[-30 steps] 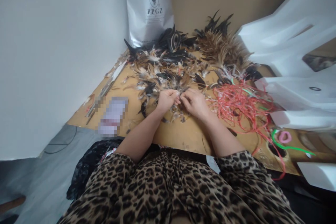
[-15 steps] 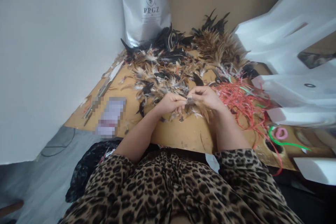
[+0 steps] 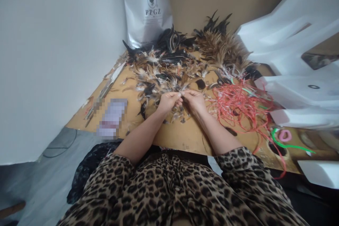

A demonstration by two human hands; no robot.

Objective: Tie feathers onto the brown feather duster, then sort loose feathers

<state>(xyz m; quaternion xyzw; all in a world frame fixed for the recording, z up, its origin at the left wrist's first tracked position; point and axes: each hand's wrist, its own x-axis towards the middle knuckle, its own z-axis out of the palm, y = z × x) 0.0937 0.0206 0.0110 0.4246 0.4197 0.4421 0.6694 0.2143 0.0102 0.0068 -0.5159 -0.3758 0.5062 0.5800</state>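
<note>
My left hand (image 3: 169, 101) is closed in a pinch just above the near edge of a loose feather pile. Fingertip to fingertip with it, my right hand (image 3: 194, 100) is pinched too. Between them is the pale quill end of what looks like a small feather (image 3: 181, 93); its exact shape is mostly hidden by the fingers. Brown, black and white feathers (image 3: 159, 67) spread over the table behind the hands. Smaller feather bits (image 3: 180, 116) lie under the wrists.
On the right are a tangle of red plastic strips (image 3: 238, 102), dark-handled scissors (image 3: 220, 80), a bundle of brown feathers (image 3: 225, 47), a green strip (image 3: 291, 145) and a pink ring (image 3: 285, 135). A blurred-out flat object (image 3: 112, 116) and thin sticks (image 3: 99, 95) lie left. A silver bag (image 3: 148, 14) stands behind.
My right hand has swung left and turned, its fingertips now meeting those of my left hand. My left hand has barely moved.
</note>
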